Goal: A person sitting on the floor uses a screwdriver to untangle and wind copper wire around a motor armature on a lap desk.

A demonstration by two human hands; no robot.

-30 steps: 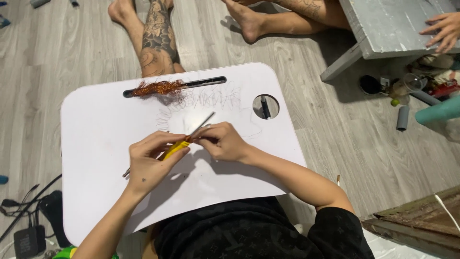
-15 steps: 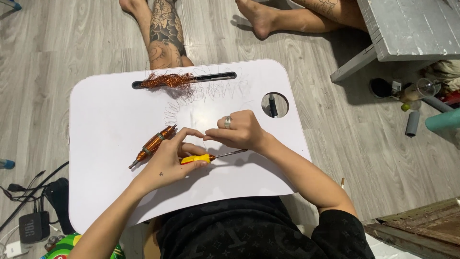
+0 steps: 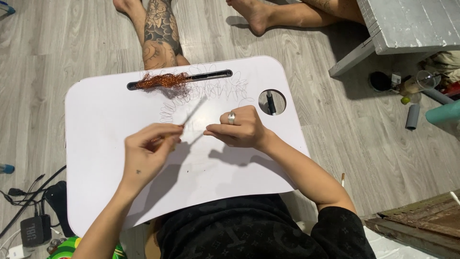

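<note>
The left hand (image 3: pixel 146 153) is pinching a thin wire (image 3: pixel 194 111) near the desk's (image 3: pixel 96 120) middle, fingers closed on its lower end. The right hand (image 3: pixel 239 129) is resting curled beside it, its grasp hidden. Stripping seems underway; copper tuft (image 3: pixel 160 80) is lying at the far edge slot. The blurred wire is hard to make out.

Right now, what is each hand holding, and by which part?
Left hand pinches a thin, blurred cable piece at its near end. Right hand rests on the white lap tray; any hold cannot be told.

We see a thin grey cable (image 3: pixel 194 111), copper-tipped at its near end, raised diagonally above the white lap tray (image 3: pixel 96 115), its far end blurred.
</note>
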